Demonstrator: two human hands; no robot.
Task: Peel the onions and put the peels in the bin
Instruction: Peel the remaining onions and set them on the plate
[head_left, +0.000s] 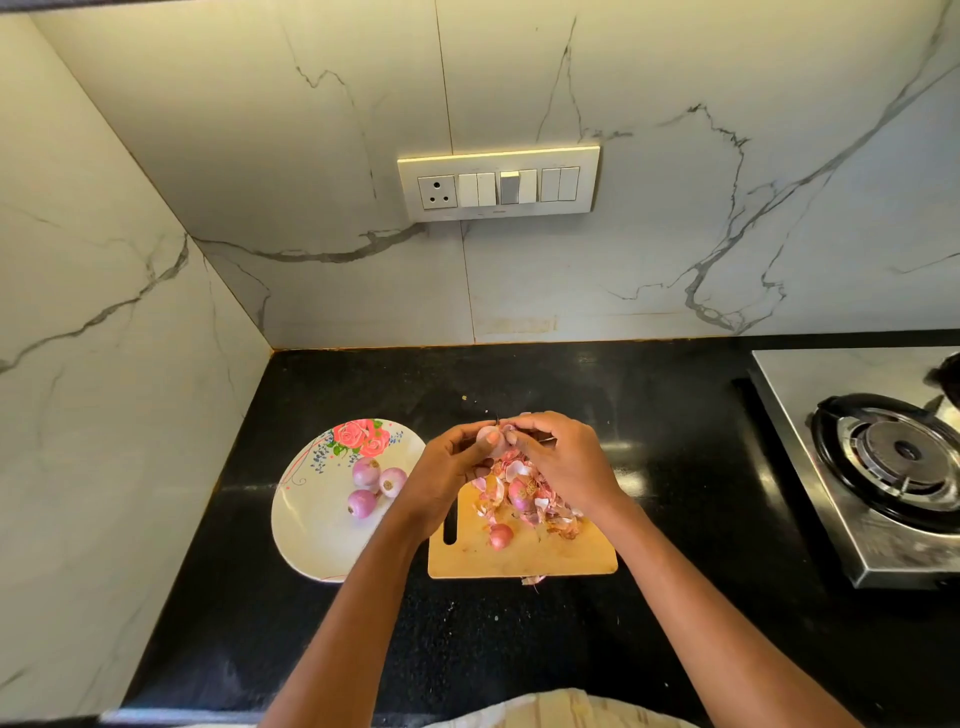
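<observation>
Three peeled onions lie close together on a white plate with a rose print along its far rim, set on the black table to the left of a wooden cutting board. Above the far end of that board, the left hand curls its fingers and thumb round a pale, partly peeled onion, and the right hand meets it from the other side, its fingertips pinching at the skin on the onion's top. Beneath the two hands a heap of pink and papery onion peels covers the middle of the board, with one unpeeled onion lying in the heap and a smaller unpeeled onion lying just in front of it on bare wood. A stray scrap of peel lies on the table at the board's near edge. At the right a steel gas stove stands on the table, well apart from the board, and a switch panel with one socket is fixed to the marble-patterned wall behind.
</observation>
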